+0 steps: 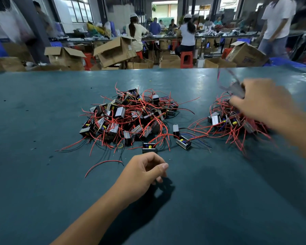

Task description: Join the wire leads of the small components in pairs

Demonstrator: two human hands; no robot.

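A large heap of small black-and-silver components (129,117) with red wire leads lies mid-table. A second, smaller heap (231,121) sits to the right. Between them lie three loose components: one (149,148) just beyond my left hand, one (183,142) with a yellow part, one (175,130) standing on end. My left hand (145,172) hovers near the table with fingers loosely curled, holding nothing. My right hand (260,101), blurred by motion, is over the right heap and grips a blurred component (237,90) with trailing wires.
The green table (42,191) stretches wide around the heaps. A single loose red wire (102,164) lies left of my left hand. Beyond the far table edge stand cardboard boxes (113,50), red stools and several people at another bench.
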